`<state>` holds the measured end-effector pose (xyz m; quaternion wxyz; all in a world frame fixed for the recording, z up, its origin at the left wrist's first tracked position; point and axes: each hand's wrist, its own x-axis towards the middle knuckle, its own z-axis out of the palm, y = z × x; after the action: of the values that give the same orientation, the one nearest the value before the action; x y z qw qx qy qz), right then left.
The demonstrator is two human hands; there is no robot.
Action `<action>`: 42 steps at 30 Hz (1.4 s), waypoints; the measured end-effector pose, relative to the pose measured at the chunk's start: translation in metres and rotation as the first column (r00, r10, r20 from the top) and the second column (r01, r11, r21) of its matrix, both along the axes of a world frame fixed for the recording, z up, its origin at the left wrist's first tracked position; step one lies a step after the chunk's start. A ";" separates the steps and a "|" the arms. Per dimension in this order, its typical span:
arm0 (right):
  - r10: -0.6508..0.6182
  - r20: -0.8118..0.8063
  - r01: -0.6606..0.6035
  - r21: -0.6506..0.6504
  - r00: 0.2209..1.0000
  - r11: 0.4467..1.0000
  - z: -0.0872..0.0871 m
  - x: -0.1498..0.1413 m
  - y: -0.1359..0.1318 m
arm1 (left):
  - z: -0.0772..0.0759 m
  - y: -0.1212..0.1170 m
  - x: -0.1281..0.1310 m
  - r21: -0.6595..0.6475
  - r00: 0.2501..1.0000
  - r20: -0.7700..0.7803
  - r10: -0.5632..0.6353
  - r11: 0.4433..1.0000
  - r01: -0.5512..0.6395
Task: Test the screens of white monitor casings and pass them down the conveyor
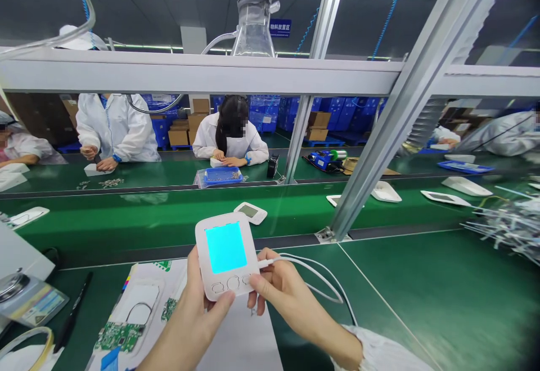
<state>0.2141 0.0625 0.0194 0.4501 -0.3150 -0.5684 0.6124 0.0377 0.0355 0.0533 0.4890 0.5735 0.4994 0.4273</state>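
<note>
A white square-cornered electronic monitor (202,241) with a lit light-blue screen and several outlined buttons is held up above the bench, facing me. My left hand (200,309) grips it from the left and below, thumb at the lower front edge. At its right side, my right hand (280,284) is closed around the end of a white cable (324,270), which meets the device's edge. The right thumb lies on the rightmost button. Beneath, a white sheet (240,337) carries an open white housing (145,298) with a green circuit board (120,334).
A green conveyor belt (147,213) runs across in front, bearing another white monitor (252,212). Right of centre stands a slanting metal post (379,123). A black pen-like tool (76,309) lies left. Bundled wires (510,225) are at right. Co-workers (232,135) sit and stand opposite.
</note>
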 end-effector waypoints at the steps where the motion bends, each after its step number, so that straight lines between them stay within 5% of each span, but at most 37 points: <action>1: -0.001 -0.005 0.001 -0.003 1.000 1.000 0.000 0.000 0.000 | 0.001 0.000 0.000 0.001 1.000 -0.019 0.005 1.000 -0.005; 18: -0.002 0.042 0.003 -0.010 0.999 1.000 0.001 -0.002 -0.001 | 0.002 -0.001 -0.005 0.042 0.978 -0.210 -0.004 0.999 0.013; 42: -0.074 0.099 0.080 -0.059 0.992 0.995 0.004 -0.005 -0.002 | 0.000 -0.002 -0.007 0.036 0.984 -0.175 -0.037 0.998 0.044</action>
<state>0.2095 0.0602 0.0237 0.4351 -0.3800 -0.5576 0.5961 0.0312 0.0336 0.0536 0.4404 0.6283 0.5199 0.3754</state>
